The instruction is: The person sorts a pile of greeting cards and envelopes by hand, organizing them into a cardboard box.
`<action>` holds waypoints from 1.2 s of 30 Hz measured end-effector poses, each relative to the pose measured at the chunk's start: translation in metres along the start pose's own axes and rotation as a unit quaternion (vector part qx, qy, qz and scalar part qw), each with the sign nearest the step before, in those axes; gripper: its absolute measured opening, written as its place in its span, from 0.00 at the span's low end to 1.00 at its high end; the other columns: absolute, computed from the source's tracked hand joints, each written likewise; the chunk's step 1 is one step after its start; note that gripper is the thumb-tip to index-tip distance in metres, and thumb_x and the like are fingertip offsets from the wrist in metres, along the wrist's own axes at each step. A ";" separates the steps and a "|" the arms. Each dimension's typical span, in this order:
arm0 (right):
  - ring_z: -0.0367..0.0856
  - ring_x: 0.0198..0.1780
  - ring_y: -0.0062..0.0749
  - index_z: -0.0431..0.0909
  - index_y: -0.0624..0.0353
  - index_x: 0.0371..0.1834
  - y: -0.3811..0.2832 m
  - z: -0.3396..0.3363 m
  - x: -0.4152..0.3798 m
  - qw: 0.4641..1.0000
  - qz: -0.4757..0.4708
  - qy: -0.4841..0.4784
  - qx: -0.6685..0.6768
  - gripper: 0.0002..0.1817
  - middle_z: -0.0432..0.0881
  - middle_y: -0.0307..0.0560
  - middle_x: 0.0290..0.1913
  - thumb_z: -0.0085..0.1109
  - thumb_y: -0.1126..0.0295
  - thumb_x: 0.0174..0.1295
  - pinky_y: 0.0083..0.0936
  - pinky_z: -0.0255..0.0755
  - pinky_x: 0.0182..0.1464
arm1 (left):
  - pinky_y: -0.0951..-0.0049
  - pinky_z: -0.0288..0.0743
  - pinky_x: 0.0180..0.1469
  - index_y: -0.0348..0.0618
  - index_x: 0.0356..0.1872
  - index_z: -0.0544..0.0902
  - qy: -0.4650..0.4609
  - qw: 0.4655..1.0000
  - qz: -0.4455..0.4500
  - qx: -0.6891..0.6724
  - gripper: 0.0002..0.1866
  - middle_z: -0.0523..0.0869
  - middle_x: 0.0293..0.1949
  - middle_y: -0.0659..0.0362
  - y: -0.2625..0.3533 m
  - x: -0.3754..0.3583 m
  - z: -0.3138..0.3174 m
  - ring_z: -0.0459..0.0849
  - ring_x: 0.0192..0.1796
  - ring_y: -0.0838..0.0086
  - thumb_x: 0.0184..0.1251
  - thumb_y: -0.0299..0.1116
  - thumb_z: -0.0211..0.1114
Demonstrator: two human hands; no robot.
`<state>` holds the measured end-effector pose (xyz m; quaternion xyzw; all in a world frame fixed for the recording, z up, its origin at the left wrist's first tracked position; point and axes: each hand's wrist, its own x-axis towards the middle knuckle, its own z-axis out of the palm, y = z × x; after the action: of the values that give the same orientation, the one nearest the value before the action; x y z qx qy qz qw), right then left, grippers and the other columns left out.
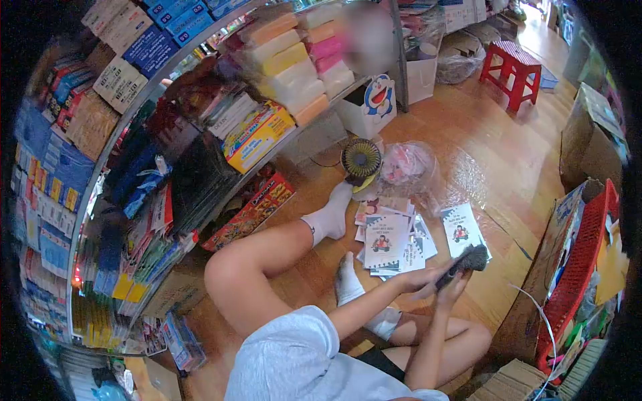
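Both my hands meet in front of my crossed right leg around a dark grey, fuzzy-looking bundle. My left hand closes on its lower left side. My right hand is wrapped around it from below; some fingers are hidden behind it. What kind of thing the bundle is, I cannot make out. Just beyond my hands lies a loose pile of white printed booklets with a small red scooter picture. A second small stack of the same booklets lies right beside the bundle's upper end.
A small black fan and a clear plastic bag with pink contents stand past the booklets. Crowded shelves curve along the left. A red basket and cardboard boxes line the right. A red stool stands farther back.
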<state>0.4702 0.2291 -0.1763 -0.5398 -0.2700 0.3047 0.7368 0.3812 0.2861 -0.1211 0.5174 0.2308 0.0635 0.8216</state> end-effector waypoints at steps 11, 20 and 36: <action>0.46 0.63 0.45 0.47 0.66 0.59 -0.023 0.050 -0.032 0.955 -0.160 -0.198 -0.151 0.30 0.49 0.58 0.61 0.41 0.63 0.56 0.30 0.41 0.61 | 0.76 0.51 0.59 0.56 0.61 0.50 0.015 0.999 0.033 0.029 0.31 0.60 0.56 0.58 0.004 0.004 -0.013 0.60 0.56 0.74 0.59 0.58 0.37; 0.56 0.56 0.38 0.53 0.67 0.56 0.004 0.010 -0.012 0.976 -0.091 0.090 -0.175 0.26 0.57 0.54 0.56 0.39 0.60 0.60 0.28 0.48 0.58 | 0.74 0.57 0.56 0.60 0.62 0.48 -0.110 0.993 0.009 0.049 0.29 0.57 0.58 0.58 -0.018 0.004 -0.020 0.61 0.56 0.73 0.60 0.54 0.39; 0.60 0.53 0.36 0.49 0.64 0.58 -0.026 0.038 -0.015 0.989 -0.041 0.097 -0.105 0.33 0.61 0.52 0.52 0.52 0.80 0.47 0.25 0.54 0.54 | 0.70 0.67 0.45 0.41 0.53 0.65 0.482 0.789 0.156 0.347 0.26 0.74 0.43 0.46 -0.001 0.002 -0.022 0.75 0.43 0.64 0.51 0.38 0.58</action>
<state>0.4362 0.2356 -0.1422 -0.6299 -0.2493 0.1905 0.7105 0.3727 0.3041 -0.1306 0.6988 0.5199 0.3473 0.3475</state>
